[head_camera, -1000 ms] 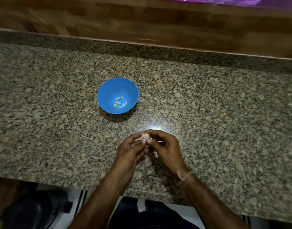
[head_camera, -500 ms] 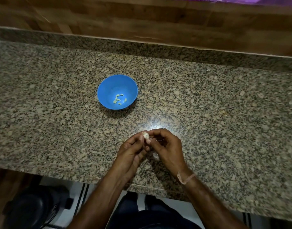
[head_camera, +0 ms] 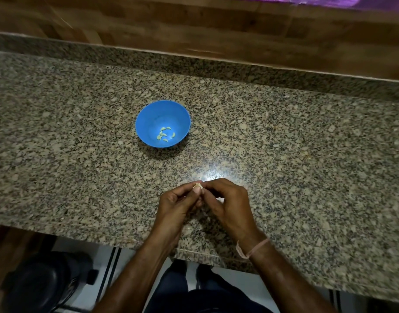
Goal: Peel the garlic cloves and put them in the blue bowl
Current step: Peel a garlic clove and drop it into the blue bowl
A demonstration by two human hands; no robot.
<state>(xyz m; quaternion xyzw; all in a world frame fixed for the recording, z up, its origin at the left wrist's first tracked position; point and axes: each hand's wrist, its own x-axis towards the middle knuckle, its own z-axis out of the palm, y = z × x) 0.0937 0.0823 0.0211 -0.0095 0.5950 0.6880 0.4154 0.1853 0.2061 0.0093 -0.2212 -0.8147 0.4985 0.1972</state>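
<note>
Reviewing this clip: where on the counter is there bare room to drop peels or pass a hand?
The granite counter is bare right of the blue bowl out to the frame edge, and left of it too. The strip between bowl and hands is open. Crowded only at the near edge, where the left hand and right hand pinch a garlic clove.

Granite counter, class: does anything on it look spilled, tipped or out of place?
Nothing stands out. The blue bowl sits upright with peeled cloves inside, and both hands, left hand and right hand, pinch one garlic clove above the counter.
</note>
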